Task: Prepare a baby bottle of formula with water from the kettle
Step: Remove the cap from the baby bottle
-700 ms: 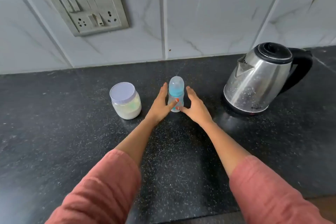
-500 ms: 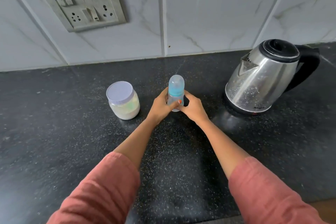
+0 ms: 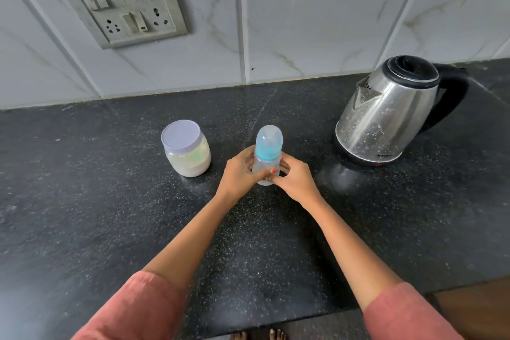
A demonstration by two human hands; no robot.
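Observation:
A small baby bottle (image 3: 268,152) with a blue collar and a clear cap stands upright in the middle of the black counter (image 3: 110,215). Both hands wrap its clear lower body: my left hand (image 3: 239,174) from the left with the thumb across the front, my right hand (image 3: 295,180) from the right. A jar of white formula powder (image 3: 186,148) with a pale lilac lid sits just left of the bottle. To the right stands a steel kettle (image 3: 386,113) with a black lid and handle, its spout pointing left.
A tiled wall runs behind the counter, with a switch and socket plate (image 3: 121,5) at the upper left. The counter's front edge lies near my sleeves, with floor and toes visible below it.
Both hands, open beside the bottle before, have closed around its lower body. The view has shifted slightly downward.

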